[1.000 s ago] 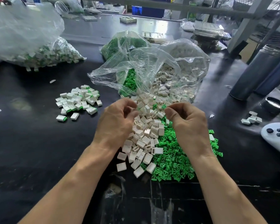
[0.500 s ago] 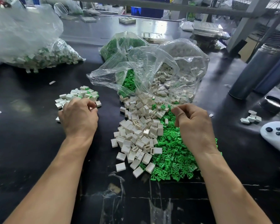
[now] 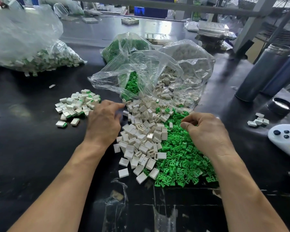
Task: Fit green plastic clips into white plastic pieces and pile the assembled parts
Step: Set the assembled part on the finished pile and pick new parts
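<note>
Small assembled pile (image 3: pixel 77 106) done at left; large white pieces (image 3: pixel 141 136) and green clips (image 3: pixel 179 161) heaps centre still loose; left hand (image 3: pixel 104 121) spread, reaching whites; right hand (image 3: pixel 206 131) curled over clips, grip unclear; mostly remaining.

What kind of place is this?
Probably a small factory assembly bench: heaps of white plastic pieces and green clips, a pile of assembled parts, bulk plastic bags.
</note>
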`<action>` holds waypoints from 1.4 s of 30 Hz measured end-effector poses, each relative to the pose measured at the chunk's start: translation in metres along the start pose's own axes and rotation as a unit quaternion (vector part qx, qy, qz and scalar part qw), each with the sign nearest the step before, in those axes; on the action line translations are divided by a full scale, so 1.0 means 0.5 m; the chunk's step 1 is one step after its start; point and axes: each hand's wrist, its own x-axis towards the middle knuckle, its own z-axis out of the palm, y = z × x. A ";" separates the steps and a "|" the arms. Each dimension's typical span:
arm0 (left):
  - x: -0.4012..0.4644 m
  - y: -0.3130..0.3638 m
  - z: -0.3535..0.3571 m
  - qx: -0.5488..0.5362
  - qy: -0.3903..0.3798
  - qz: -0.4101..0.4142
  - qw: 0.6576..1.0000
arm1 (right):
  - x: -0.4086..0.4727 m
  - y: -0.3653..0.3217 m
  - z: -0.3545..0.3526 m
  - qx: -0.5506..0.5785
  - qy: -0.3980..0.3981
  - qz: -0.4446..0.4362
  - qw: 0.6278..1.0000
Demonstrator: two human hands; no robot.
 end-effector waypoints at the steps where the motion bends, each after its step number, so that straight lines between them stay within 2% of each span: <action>1: -0.002 0.004 0.006 0.011 -0.027 0.007 1.000 | -0.001 -0.001 -0.001 -0.003 -0.013 0.002 1.000; 3: -0.003 0.007 0.016 0.023 -0.056 0.012 0.998 | -0.002 -0.003 -0.001 -0.011 -0.033 0.004 0.999; 8: -0.004 0.003 0.019 0.003 -0.012 0.016 1.000 | -0.001 -0.006 0.010 -0.047 -0.054 0.001 0.997; 17: -0.008 0.021 0.014 -0.070 0.005 -0.005 0.998 | 0.001 -0.006 0.025 -0.051 -0.025 -0.005 0.998; 25: -0.019 0.057 -0.005 -0.235 -0.003 -0.037 0.971 | 0.002 -0.013 0.026 -0.077 -0.039 -0.003 0.996; 32: -0.037 0.085 -0.018 -0.342 -0.039 -0.058 0.937 | 0.005 -0.009 0.036 -0.067 0.002 -0.028 0.997; 34: -0.039 0.090 -0.022 -0.373 -0.048 -0.068 0.924 | 0.007 -0.005 0.038 -0.040 0.019 -0.033 0.998; 38: -0.044 0.099 -0.027 -0.428 -0.076 -0.073 0.898 | 0.006 -0.005 0.038 0.091 0.060 -0.047 0.993; 42: -0.046 0.106 -0.020 -0.456 -0.102 -0.070 0.881 | 0.009 -0.003 0.046 0.216 0.047 -0.055 0.974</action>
